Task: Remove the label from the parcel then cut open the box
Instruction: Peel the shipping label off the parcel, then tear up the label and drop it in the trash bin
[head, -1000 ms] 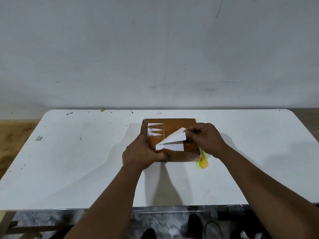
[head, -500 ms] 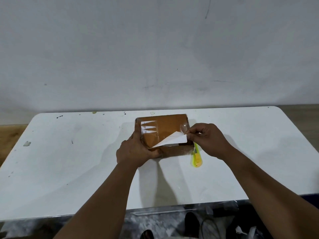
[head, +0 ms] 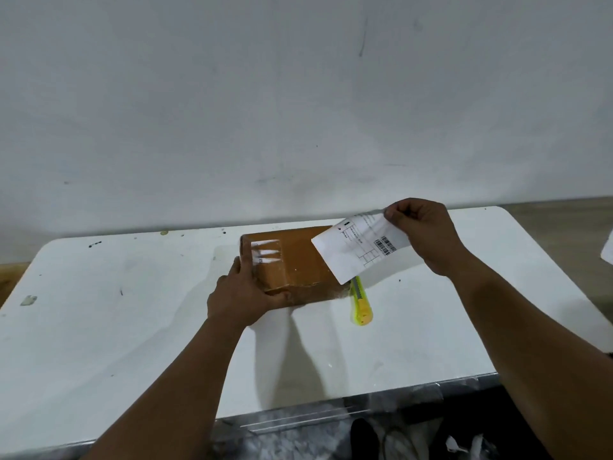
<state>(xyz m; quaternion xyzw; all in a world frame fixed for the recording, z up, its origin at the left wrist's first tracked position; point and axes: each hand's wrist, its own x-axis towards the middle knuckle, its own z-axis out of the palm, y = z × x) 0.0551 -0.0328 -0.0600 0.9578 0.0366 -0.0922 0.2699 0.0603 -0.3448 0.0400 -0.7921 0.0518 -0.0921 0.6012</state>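
Observation:
A brown cardboard parcel lies on the white table, with torn white label scraps under clear tape on its left top. My left hand grips the parcel's front left corner, thumb on top. My right hand pinches the white label by its upper right corner; the label is free of the box and held in the air above the parcel's right end, its barcode side towards me. A yellow-green utility knife lies on the table just right of the parcel, partly under the label.
A grey-white wall stands right behind the table's far edge. Brown floor shows at both sides. Small dark specks and a scrap dot the tabletop at left. Shoes and clutter sit on the floor below the near edge.
The label has come fully off the parcel. My right hand has lifted it up and to the right, turning its printed side into view. My left hand still holds the parcel.

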